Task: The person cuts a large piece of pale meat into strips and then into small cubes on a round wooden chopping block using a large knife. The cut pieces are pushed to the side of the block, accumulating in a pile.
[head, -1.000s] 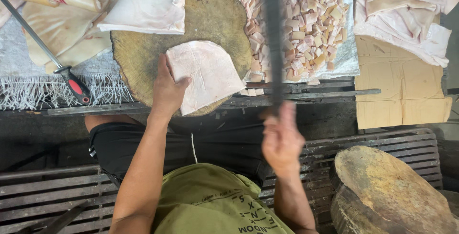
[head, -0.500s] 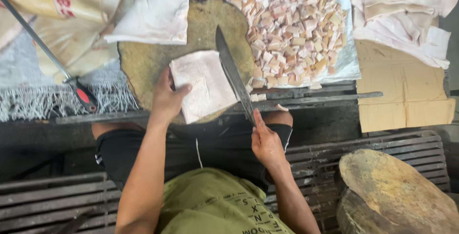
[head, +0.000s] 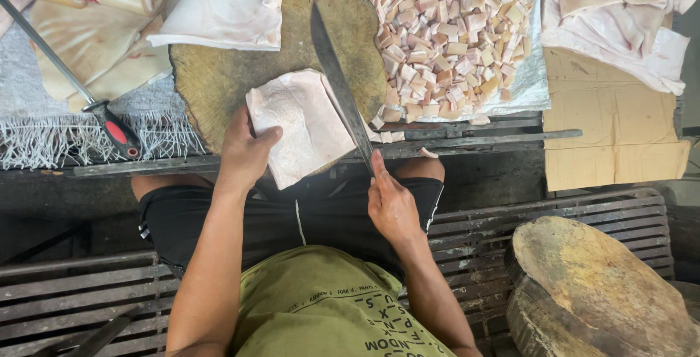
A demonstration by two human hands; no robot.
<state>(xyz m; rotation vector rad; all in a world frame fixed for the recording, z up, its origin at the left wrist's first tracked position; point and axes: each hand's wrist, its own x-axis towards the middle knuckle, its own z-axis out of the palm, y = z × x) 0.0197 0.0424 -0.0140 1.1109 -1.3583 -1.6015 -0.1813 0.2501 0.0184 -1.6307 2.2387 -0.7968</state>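
Observation:
My left hand (head: pixel 244 151) presses on the near left edge of a pale slab of fatty meat (head: pixel 302 123) lying on a round wooden chopping block (head: pixel 219 72). A long dark knife (head: pixel 337 83) is gripped in my right hand (head: pixel 390 204), its blade laid along the slab's right edge and pointing away from me. Just right of the block, a heap of small pale pink cut cubes (head: pixel 445 32) lies on a white sheet.
A sharpening steel with a red and black handle (head: pixel 109 127) lies at left on a fringed cloth. White sacks (head: pixel 226 3) sit at the back left, more pale slabs (head: pixel 620 7) at back right, cardboard (head: pixel 620 131) below them. A second wooden block (head: pixel 598 284) stands at lower right.
My right hand has brought the knife down from a raised, blurred swing onto the right edge of the slab. The left hand has stayed on the slab.

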